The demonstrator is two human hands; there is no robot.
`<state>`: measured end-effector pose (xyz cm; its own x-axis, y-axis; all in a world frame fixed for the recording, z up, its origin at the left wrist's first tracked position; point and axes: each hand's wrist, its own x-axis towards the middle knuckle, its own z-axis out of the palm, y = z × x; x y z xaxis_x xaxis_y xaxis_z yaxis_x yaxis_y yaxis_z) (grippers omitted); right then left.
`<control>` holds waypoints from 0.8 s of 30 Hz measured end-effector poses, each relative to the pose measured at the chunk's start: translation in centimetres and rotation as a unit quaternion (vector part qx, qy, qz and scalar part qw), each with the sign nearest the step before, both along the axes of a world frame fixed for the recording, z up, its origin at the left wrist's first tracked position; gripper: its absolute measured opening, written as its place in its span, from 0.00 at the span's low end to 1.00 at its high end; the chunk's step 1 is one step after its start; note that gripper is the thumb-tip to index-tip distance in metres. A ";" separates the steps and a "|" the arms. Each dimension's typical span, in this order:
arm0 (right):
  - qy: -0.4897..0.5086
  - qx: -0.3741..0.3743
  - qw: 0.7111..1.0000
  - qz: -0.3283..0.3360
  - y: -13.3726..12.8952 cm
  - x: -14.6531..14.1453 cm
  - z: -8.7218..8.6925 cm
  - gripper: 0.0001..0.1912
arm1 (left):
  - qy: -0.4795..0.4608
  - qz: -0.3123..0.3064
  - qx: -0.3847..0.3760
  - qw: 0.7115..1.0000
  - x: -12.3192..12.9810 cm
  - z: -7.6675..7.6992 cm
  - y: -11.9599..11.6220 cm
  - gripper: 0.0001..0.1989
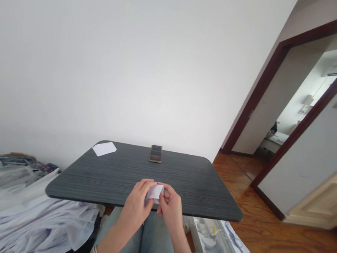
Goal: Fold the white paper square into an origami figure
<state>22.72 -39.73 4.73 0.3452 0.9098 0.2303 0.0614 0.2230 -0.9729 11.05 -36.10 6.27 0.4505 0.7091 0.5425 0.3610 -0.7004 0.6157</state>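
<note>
A small folded piece of white paper [155, 192] is held between both hands, just above the near edge of the dark table [109, 181]. My left hand [139, 198] grips its left side, thumb in front and fingers behind. On the right side, my right hand [171, 205] pinches the paper between thumb and fingers. The paper looks bent or curved; its back layers are partly hidden by my fingers. Farther off on the table's back left corner lies a flat white sheet of paper [104, 149].
A phone [156, 154] lies at the table's back edge, by the white wall [166, 58]. White cloth [36, 225] and plastic bags are piled at the left. Below the table's right side sits an open white box [213, 241] with items inside. A doorway stands at the right.
</note>
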 end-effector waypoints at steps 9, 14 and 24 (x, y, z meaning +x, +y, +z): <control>0.024 -0.017 0.999 0.034 -0.1 -0.3 0.1 0.18 | 0.039 0.038 0.021 0.998 -0.1 0.3 0.5 0.14; 0.020 -0.024 0.999 0.019 0.1 -0.3 -0.1 0.18 | 0.019 0.052 0.017 0.998 0.0 0.2 1.0 0.15; 0.005 -0.027 1.000 0.013 0.2 -0.4 -0.4 0.13 | 0.025 0.027 -0.074 0.997 0.2 0.4 1.8 0.12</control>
